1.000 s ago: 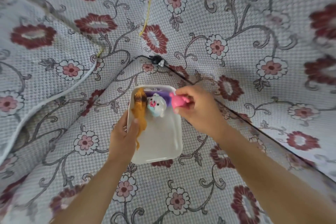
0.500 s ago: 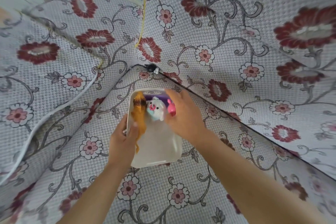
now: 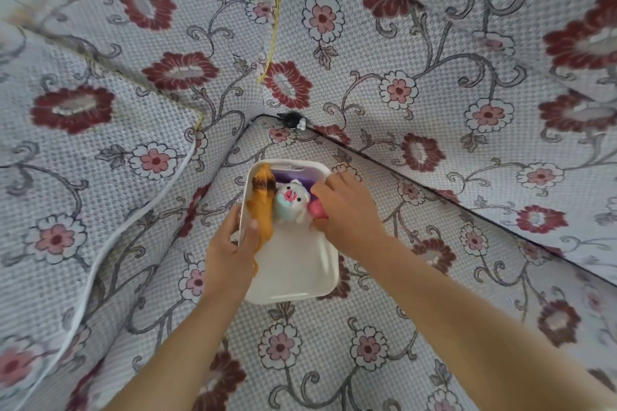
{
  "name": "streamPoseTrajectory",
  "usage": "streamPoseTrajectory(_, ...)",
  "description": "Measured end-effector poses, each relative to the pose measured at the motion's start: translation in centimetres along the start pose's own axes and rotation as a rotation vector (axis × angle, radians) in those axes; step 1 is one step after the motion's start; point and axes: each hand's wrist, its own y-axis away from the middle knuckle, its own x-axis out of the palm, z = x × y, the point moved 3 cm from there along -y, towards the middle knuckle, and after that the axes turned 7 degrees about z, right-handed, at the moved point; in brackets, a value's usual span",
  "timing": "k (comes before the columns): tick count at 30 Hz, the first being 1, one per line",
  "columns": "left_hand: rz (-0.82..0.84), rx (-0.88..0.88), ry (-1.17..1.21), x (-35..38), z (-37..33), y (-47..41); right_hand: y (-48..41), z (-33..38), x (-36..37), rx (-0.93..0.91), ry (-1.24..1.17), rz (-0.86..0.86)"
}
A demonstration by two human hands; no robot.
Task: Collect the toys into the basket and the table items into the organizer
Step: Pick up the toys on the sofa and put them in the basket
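Sofa (image 3: 300, 344) in grey floral cover fills the view. At 9 o'clock a cushion edge with white piping (image 3: 133, 220) curves down toward 7.

Left hand (image 3: 230, 243) comes in from 7 o'clock. Its grip is closed on the white basket (image 3: 297, 270) at the basket's 9 o'clock wall, with the thumb hooked over the rim to the inside and the fingers outside.

The basket sits on the sofa seat at frame centre, long axis running 12 to 6. Its near half shows bare white floor. The toys crowd the 12 o'clock end.

Orange toy (image 3: 262, 203) lies along the inner 9 o'clock wall, touching the left thumb. White-and-teal plush (image 3: 290, 203) with a pink snout lies just beside it, face up. A purple item (image 3: 293, 175) lies behind both, against the far wall, partly hidden.

Pink toy (image 3: 317, 210) is at the basket's 2 o'clock side, inside the rim, touching the plush and mostly covered.

Right hand (image 3: 350, 210) enters from 4 o'clock and lies palm down over the pink toy, fingertips at the far rim. Cannot tell whether this grip has hold of the toy or only rests on it.

Beyond the basket at 12 o'clock, a small black object (image 3: 291, 119) is wedged in the seat crease. A yellow cord (image 3: 272, 43) hangs above it.
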Motion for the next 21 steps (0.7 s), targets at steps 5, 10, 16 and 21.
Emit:
streamPoseTrajectory(5,0.034,-0.033,0.036,-2.2,-0.5,-1.4,-2.0,1.5,-0.4,0.02,0.004,-0.05)
streamPoseTrajectory(10,0.028,-0.042,0.076,-3.0,-1.0,-2.9,-4.6,2.6,-0.6,0.101,0.017,-0.153)
streamPoseTrajectory(16,0.025,-0.073,0.083,-3.8,-0.6,-4.7,-6.8,2.6,-0.2,0.116,-0.013,-0.128)
streamPoseTrajectory(21,-0.027,-0.093,0.035,-4.5,-0.5,-5.9,-7.6,2.0,-1.4,0.061,-0.113,-0.106)
